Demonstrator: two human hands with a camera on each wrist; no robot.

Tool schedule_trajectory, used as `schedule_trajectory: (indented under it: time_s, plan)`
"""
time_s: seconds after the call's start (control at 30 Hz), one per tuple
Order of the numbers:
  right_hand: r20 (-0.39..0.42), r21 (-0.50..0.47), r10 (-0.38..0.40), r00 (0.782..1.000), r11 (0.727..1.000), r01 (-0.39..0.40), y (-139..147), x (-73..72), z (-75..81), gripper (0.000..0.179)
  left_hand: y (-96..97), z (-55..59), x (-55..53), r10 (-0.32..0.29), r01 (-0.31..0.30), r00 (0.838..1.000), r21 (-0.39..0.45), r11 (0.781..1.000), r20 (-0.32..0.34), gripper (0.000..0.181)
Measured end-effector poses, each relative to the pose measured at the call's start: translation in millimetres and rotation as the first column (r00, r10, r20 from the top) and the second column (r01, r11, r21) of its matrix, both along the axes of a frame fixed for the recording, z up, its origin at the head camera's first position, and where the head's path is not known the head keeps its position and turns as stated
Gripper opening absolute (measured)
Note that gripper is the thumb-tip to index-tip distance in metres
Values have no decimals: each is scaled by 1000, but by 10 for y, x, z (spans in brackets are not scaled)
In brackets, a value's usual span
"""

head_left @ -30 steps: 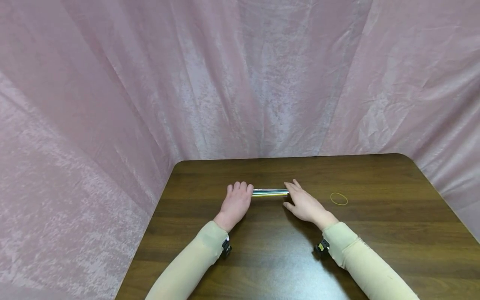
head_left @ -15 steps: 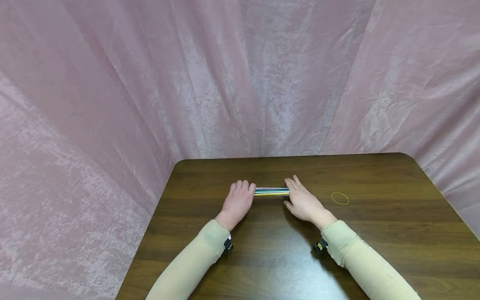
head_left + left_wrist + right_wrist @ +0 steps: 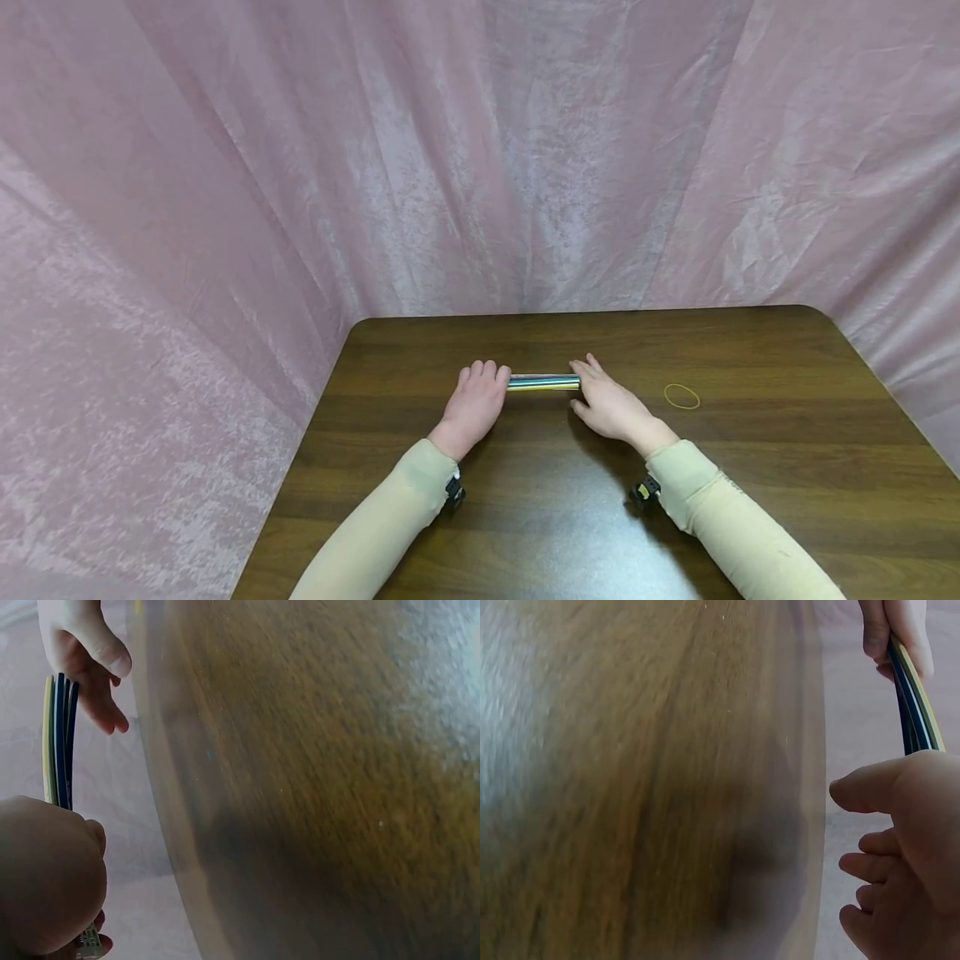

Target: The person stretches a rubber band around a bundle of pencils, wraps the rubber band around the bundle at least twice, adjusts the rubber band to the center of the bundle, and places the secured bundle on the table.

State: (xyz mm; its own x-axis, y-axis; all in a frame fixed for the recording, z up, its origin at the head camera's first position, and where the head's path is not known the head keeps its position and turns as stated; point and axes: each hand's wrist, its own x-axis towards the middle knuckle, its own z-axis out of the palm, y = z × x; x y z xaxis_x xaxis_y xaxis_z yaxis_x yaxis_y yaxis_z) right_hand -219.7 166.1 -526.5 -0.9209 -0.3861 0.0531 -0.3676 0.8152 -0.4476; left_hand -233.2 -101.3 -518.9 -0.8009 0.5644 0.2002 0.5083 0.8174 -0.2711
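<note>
"What's in the left hand [image 3: 474,405]?"

"A bundle of slim rods [image 3: 543,382], smooth, with a slight bow when seen from the wrists. Yellow, white and dark blue stripes run side by side (what they're made of, I can't tell). The fingers are curled tightly round one end."

"And the right hand [image 3: 611,406]?"

"Spread, with the thumb well apart from the fingers. The bundle's other end meets its palm side; contact is hidden."

"Where does the bundle sit?"

"Between the two hands, raised over the far half of the bench [image 3: 525,533], crosswise. That top is dark brown with streaky wood grain, rounded far corners and a glossy patch of light."

"Anything lying on it?"

"A thin yellow loop [image 3: 686,408], oval, near the right hand."

"Behind?"

"A pink curtain [image 3: 525,167], crushed and shiny, hanging in soft folds."
</note>
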Motion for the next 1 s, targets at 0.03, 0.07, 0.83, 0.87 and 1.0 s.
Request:
schedule_trajectory:
  time_s: [0.03,0.07,0.83,0.87,1.0]
  plan:
    - [13,-17,6,1000,1000,-5,-8,2,7,71,-1,1,2,-3,3,1000,0,1000,3,11]
    - [25,-36,11,1000,999,-10,-16,2,12,71,-1,3,4,-4,4,1000,-4,1000,9,12]
    - [32,-117,17,999,993,-13,9,15,-6,70,-20,-31,-20,-50,50,999,36,998,2,13]
    - [38,-124,15,999,992,-10,14,14,-13,70,-21,-28,-20,-49,49,999,33,998,0,13]
    - [42,-131,8,999,991,-2,27,23,-28,68,-26,-9,-18,-40,40,999,10,999,-4,12]
